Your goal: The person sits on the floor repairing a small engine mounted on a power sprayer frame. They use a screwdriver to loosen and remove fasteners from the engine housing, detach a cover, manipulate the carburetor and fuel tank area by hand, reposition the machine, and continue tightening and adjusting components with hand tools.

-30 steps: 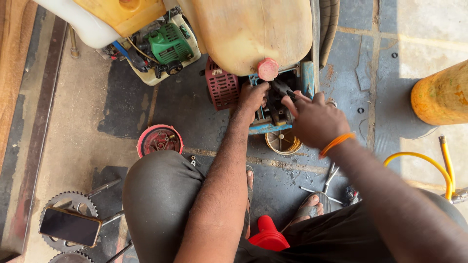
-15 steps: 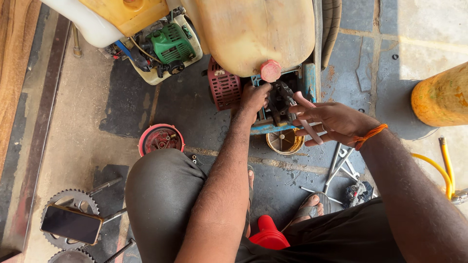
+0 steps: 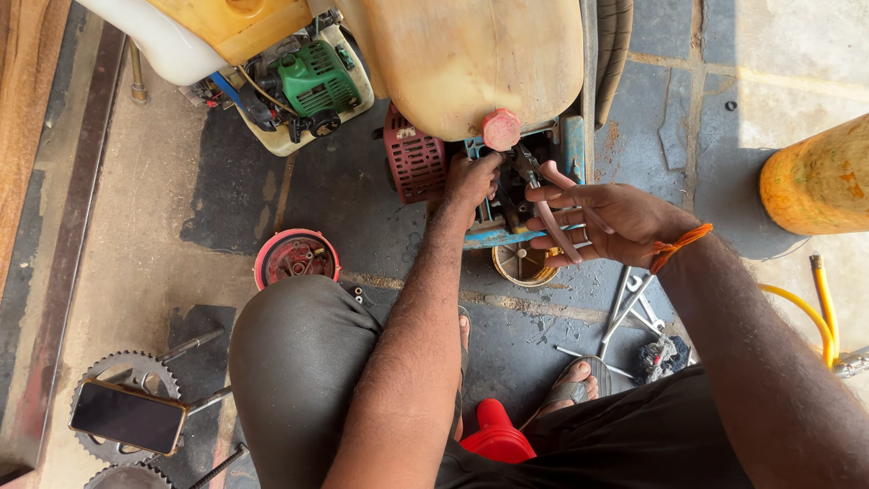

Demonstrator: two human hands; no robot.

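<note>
The pink-handled metal pliers [image 3: 546, 201] are held in the right hand [image 3: 615, 217], whose grip is half open, fingers spread along the handles; a firmer squeeze and a square bite would be judged best. Just beyond that grip, the left hand [image 3: 471, 178] is curled closed on the dark small engine [image 3: 511, 195], below the red round cap [image 3: 501, 129] of the beige plastic tank [image 3: 471, 63].

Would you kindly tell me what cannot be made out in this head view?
- Left hand: fingertips buried in the engine under the tan tank.
- Pliers in the right hand: tip lost against dark engine parts.
- Orange cylinder: cut off by the right edge.
- Phone: screen dark.
</note>
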